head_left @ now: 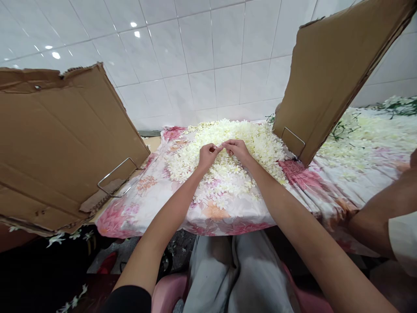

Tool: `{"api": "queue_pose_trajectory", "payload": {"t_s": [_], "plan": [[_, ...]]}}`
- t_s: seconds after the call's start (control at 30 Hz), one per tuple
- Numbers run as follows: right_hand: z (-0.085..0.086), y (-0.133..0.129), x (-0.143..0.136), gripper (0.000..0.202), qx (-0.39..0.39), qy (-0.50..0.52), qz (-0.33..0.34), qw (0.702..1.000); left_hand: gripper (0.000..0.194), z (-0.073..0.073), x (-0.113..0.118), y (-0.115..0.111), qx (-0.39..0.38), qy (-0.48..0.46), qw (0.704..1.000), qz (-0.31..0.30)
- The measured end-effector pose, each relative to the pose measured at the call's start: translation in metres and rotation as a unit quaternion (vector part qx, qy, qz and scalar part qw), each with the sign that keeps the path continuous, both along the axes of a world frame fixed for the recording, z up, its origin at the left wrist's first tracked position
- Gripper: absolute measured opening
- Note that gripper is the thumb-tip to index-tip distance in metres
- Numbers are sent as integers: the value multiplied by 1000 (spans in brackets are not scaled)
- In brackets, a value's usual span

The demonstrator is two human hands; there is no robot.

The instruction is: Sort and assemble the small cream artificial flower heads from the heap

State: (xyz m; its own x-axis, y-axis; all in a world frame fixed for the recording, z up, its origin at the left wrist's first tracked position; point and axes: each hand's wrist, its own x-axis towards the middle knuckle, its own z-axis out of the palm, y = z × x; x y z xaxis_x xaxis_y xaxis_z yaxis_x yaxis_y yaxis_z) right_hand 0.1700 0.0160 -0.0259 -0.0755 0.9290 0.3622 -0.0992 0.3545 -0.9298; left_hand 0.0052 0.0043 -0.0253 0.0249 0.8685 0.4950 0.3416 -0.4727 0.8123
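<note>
A wide heap of loose white and pale yellow flowers (250, 134) lies on a cloth (143, 208) printed with pink and orange blooms. Over the middle of this heap my two hands meet, fingertips touching or almost so. Thumb and forefinger are pinched on my left hand (209, 155). My right hand (236, 149) is pinched too, its fingers bent down toward the left one. Whatever sits between the fingertips is too small to make out against the white blossoms.
Upright cardboard panels stand on the left (65, 143) and right (339, 65), each with a wire bookend (112, 176) at its foot. Another person's arm (381, 208) reaches in at the right, beside more white flowers (374, 134). A white tiled wall (202, 52) rises behind.
</note>
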Motion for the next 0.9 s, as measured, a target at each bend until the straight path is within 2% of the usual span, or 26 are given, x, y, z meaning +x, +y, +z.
{"api": "queue_pose_trajectory", "payload": {"t_s": [0.2, 0.5, 0.7, 0.9], "plan": [[-2, 1, 1, 49, 11, 10, -26, 1000, 57, -1, 1, -4, -3, 12, 1000, 9], [1, -1, 1, 49, 11, 4, -11, 1000, 45, -6, 1, 5, 8, 10, 999, -51], [1, -1, 2, 49, 8, 14, -22, 1000, 52, -5, -2, 5, -3, -1, 996, -87], [4, -4, 2, 47, 9, -8, -18, 1000, 46, -1, 0, 0, -4, 14, 998, -59]]}}
